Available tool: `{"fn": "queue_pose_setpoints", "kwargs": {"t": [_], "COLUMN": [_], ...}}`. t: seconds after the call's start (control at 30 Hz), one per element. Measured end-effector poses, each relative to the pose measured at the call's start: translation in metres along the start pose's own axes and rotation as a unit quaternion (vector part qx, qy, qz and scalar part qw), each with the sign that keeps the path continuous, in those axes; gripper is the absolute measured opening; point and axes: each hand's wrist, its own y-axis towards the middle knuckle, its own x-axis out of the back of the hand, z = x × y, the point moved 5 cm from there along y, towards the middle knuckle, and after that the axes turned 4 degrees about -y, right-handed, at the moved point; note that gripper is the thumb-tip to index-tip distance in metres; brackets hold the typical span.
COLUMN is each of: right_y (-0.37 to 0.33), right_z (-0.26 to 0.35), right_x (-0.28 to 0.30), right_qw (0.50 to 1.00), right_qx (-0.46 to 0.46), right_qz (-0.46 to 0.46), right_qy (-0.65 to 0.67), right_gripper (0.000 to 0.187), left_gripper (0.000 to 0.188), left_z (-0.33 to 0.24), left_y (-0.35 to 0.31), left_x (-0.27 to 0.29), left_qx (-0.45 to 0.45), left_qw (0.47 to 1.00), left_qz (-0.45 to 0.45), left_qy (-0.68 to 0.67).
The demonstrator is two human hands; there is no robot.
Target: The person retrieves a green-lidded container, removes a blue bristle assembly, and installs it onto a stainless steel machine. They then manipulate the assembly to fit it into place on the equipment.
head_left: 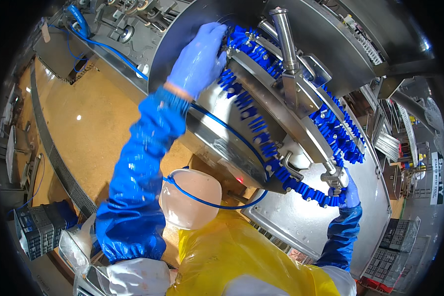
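Note:
A chain with blue rubber-like fins [255, 123] loops around the curved rails of a steel machine [276, 111]. At the upper left end of the loop is my left hand [196, 63] in a blue-violet glove, its fingers and thumb closed on the chain, though the fingertips are partly out of sight. On the lower right stretch, beside a small metal block [334, 177], my gloved right hand [351, 191] grips the chain from behind. Most of its fingers are covered by the fins. Wet blue sleeves [143, 148] reach both wrists.
A thin blue hose [227, 126] runs past the machine and curls over a whitish tub [190, 202] near my yellow apron [232, 256]. An upright steel cylinder [284, 39] rises from the frame. A drain grate [59, 158] crosses the tan floor; crates [42, 229] stand left.

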Motion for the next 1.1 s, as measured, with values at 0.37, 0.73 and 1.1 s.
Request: {"fn": "queue_pose_setpoints", "kwargs": {"t": [0.37,0.73,1.1], "right_y": [-0.028,-0.029,-0.028], "right_z": [-0.001,-0.005,-0.011], "right_x": [-0.005,-0.015,-0.021], "right_qw": [0.984,0.979,0.986], "right_qx": [0.094,0.162,0.152], "right_qz": [-0.132,-0.094,-0.064], "right_qy": [-0.074,-0.080,-0.006], "right_gripper": [0.042,0.041,0.046], "left_gripper": [0.040,0.033,0.073], "left_z": [0.060,0.029,-0.003], "left_y": [-0.020,-0.064,-0.040], "left_x": [-0.029,-0.054,-0.006], "left_qx": [0.297,0.415,0.242], "left_qw": [0.927,0.808,0.967], "left_qz": [0.132,-0.101,0.019], "left_qy": [-0.186,-0.405,0.073]}}
